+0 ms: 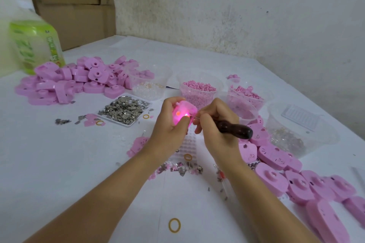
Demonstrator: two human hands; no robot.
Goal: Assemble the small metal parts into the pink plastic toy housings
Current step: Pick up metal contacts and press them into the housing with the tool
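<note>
Head view, white paper-covered table (79,183). L hand (167,124) is curled round one housing (182,111) – smooth, rounded pink plastic, held up over the table's middle, w/ a red-pink light glowing inside by the thumb. R hand (215,124) grips a tool (235,127) pen-style: glossy dark rounded handle, thin metal tip meeting the housing at the glow.

Far left, a heaped pile (79,79) of matching housings, too many to count. At right, a row (296,179) of more, approx a dozen, lying flat. Left of the hands, one shallow square tray (124,109) of thin, shiny silver metal parts; more are scattered loose near the forearms.

Behind the hands – 5 clear plastic tubs: one of clear beads (148,83), one of pink pellets (199,89), two of pink bits, one big tub (296,130) at right. 4 yellow rubber bands lie on the table, nearest (174,225).

Back left: 1 green-labelled bottle (33,45), blurred, and stacked cardboard boxes (75,6) against a stained white wall.
</note>
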